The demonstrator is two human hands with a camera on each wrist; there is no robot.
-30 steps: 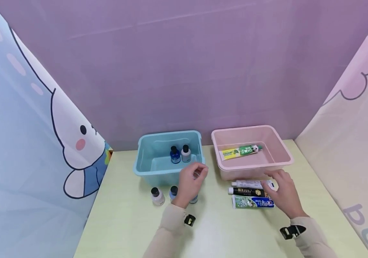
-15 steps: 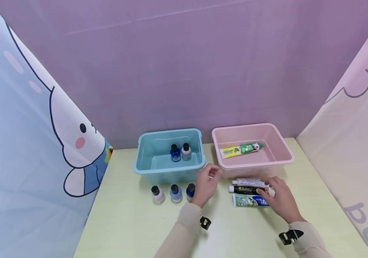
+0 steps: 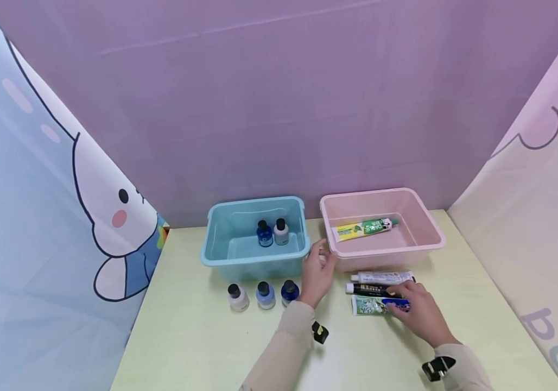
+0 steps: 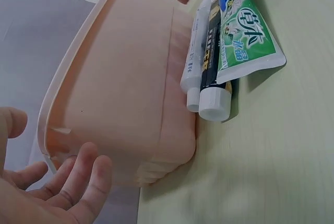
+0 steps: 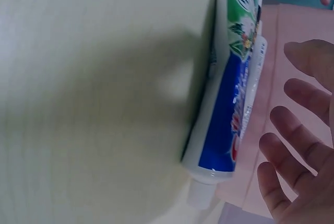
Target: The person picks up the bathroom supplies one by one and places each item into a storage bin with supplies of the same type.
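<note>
Beside the left front corner of the pink bin (image 3: 381, 253) is my left hand (image 3: 317, 276), its fingers bent loosely with nothing between them. The left wrist view has those fingertips right at the bin's rim (image 4: 68, 78). My right hand (image 3: 420, 312) hovers over the green-and-blue toothpaste tube (image 3: 368, 305), thumb and fingers spread apart. In the right wrist view, that tube (image 5: 222, 114) lies beside the spread fingers (image 5: 292, 130). A black toothpaste tube (image 3: 367, 289) and a white toothpaste tube (image 3: 381, 277) lie behind it, partly overlapped by the right hand.
A yellow-and-green toothpaste tube (image 3: 363, 229) lies inside the pink bin. Left of it stands a blue bin (image 3: 254, 269) holding two small bottles (image 3: 273, 233). Three bottles (image 3: 265, 296) stand in front of the blue bin. A purple curtain (image 3: 279, 108) hangs behind.
My left hand has moved right, from in front of the blue bin to the pink bin's corner, uncovering the bottles. My right hand has moved down and left, over the green-and-blue toothpaste tube.
</note>
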